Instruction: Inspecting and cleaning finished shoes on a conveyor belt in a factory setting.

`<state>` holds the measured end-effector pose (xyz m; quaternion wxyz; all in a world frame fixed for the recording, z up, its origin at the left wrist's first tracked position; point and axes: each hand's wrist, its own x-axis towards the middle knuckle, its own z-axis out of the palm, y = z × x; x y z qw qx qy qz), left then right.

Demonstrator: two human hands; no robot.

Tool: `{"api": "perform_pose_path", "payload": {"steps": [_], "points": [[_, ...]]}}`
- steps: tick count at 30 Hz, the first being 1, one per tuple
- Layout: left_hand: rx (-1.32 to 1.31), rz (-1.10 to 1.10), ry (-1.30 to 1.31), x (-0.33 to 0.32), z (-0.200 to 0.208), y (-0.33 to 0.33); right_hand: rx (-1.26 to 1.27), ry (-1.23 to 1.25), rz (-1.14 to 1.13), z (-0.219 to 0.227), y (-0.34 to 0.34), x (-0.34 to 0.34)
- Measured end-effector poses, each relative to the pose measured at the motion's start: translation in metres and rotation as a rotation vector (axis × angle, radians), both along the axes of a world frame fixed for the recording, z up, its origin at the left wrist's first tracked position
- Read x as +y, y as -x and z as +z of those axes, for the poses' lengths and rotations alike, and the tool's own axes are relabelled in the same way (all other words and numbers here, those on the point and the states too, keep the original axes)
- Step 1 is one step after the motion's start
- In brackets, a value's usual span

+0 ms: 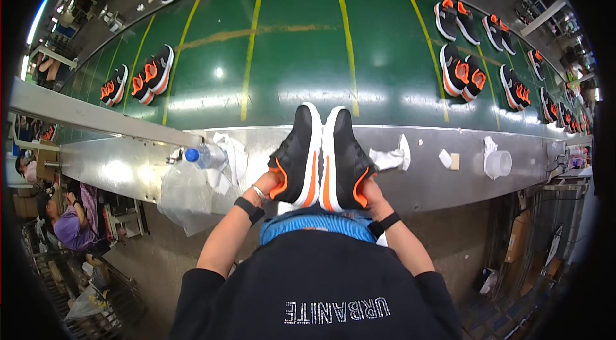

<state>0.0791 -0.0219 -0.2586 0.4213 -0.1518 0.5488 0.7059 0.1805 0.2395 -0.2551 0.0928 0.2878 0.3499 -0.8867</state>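
Note:
Two black sneakers with orange linings and white-and-orange soles are held up side by side, soles turned toward each other and toes pointing away from me. My left hand (267,183) grips the left sneaker (295,154) at its collar, fingers partly inside the opening. In the same way my right hand (371,191) holds the right sneaker (348,154) by its collar. The shoes partly hide the fingers of both hands. Beneath them lies the near metal ledge (423,173) of the conveyor.
A green conveyor belt (298,64) with yellow lines carries pairs of sneakers (153,75) at left and several more (463,74) at right. On the ledge are a blue-capped bottle (208,156), a plastic bag (183,195), a white cloth (393,155) and a clear cup (498,163). Other people work nearby.

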Motion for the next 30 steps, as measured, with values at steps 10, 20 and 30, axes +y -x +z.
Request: {"api": "perform_pose_path", "payload": {"steps": [10, 20, 30], "points": [[0.092, -0.066, -0.088, -0.018, 0.007, 0.003, 0.197, -0.193, 0.060, 0.010, -0.013, 0.005], [0.774, -0.185, 0.267, -0.032, 0.059, 0.003, 0.427, -0.850, 0.137, 0.046, -0.016, 0.009], [1.163, -0.177, 0.599, -0.046, 0.074, -0.008, 0.469, -1.376, 0.177, 0.050, -0.015, -0.007]]}}
